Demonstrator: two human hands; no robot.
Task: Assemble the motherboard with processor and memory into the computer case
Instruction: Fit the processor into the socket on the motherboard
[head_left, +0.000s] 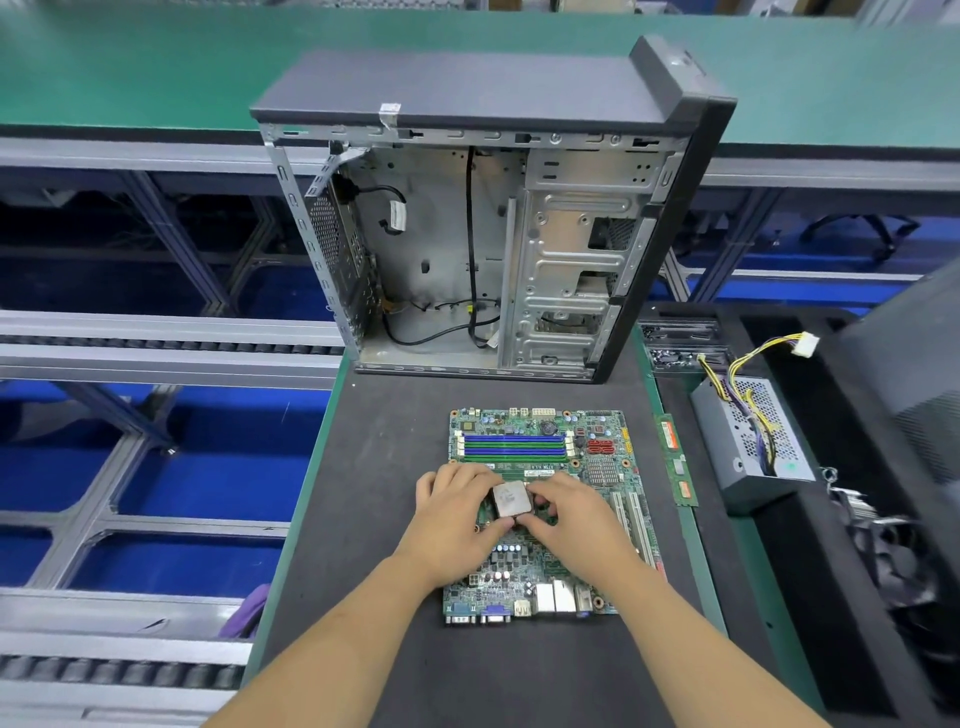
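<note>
Your left hand and right hand both pinch the processor by its edges, fingers curled, holding it tilted over the motherboard (which lies flat on the dark mat). The open case stands upright just behind; a memory stick lies right of the board.

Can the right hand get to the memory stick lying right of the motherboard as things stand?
Probably yes: the memory stick lies bare on the mat with nothing over it. But the right hand is busy on the processor and must let go first.
</note>
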